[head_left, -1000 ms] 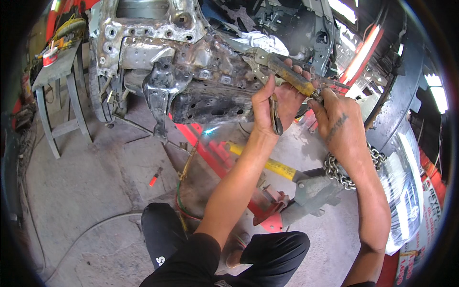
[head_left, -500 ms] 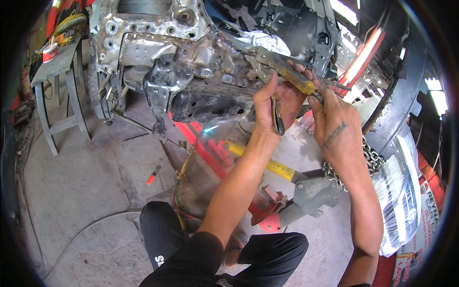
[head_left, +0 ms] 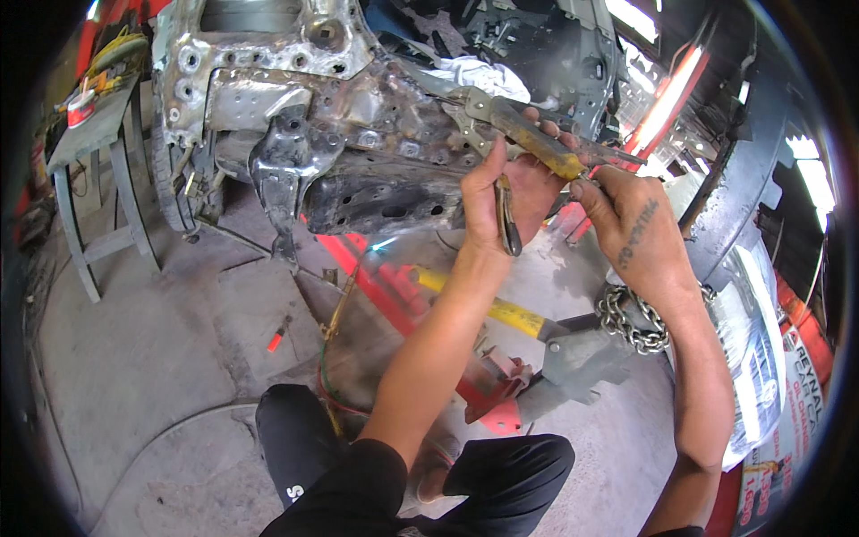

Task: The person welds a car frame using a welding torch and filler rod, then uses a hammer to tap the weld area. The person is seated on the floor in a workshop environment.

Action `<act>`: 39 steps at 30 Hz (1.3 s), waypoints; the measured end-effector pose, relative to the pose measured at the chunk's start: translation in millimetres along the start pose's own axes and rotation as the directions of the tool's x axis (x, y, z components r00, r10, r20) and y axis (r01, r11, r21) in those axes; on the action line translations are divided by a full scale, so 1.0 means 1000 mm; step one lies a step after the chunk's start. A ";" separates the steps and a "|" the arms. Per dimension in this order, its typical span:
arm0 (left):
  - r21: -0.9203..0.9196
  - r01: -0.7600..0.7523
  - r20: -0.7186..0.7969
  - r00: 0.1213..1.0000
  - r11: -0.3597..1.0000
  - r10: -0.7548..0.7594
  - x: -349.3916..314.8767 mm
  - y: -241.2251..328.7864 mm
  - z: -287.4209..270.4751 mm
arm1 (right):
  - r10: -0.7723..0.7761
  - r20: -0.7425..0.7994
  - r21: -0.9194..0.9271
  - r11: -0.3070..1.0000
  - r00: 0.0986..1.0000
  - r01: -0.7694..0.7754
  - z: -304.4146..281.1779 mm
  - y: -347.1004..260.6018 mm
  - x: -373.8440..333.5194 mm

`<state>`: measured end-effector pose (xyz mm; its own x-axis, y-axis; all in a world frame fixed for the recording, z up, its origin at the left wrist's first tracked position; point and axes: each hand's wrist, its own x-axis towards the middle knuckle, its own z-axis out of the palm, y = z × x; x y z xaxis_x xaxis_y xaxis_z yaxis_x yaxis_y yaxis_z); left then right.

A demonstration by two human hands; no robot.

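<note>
A pair of locking pliers (head_left: 539, 146) with a worn yellowish handle lies across my left hand (head_left: 517, 199), whose fingers curl behind it while the thumb points up. Its loose lever (head_left: 508, 219) hangs down over my palm, and its jaws are up beside the bare metal car body (head_left: 394, 112); I cannot tell whether they touch it. With thumb and fingers my right hand (head_left: 640, 224) pinches the adjusting screw at the handle's end. Below my left wrist, a lit torch (head_left: 333, 313) with a bluish flame stands low near the floor.
A red and yellow jack or stand (head_left: 510, 318) lies under the body, with a chain (head_left: 631, 322) at its right. Red and green hoses (head_left: 327, 371) trail near my knees. A red-handled tool (head_left: 277, 336) lies on the concrete. A metal bench (head_left: 107, 139) stands left.
The view has shifted slightly, so the car body sits further left. My right hand has rolled a little at the screw end; the left still holds the locking pliers.
</note>
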<state>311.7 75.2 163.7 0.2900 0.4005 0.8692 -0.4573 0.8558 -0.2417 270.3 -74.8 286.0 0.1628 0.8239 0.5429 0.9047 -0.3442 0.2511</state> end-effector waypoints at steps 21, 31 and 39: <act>-0.027 -0.003 -0.009 1.000 1.000 0.002 0.007 0.004 0.000 | -0.264 -0.215 -0.336 0.924 0.940 0.183 0.025 -0.010 -0.018; -0.055 0.004 -0.028 1.000 0.998 -0.005 0.007 -0.001 0.003 | -0.186 -0.185 -0.454 0.887 0.965 0.084 0.054 -0.024 -0.029; -0.031 -0.038 0.052 0.998 0.999 0.039 0.001 0.003 0.020 | -0.280 -0.242 -0.389 0.905 0.929 0.171 0.059 -0.027 -0.026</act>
<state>293.6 71.2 172.2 0.2282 0.4163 0.8801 -0.4416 0.8499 -0.2875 264.9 -60.9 217.8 -0.1969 0.7528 0.6281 0.6937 -0.3457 0.6318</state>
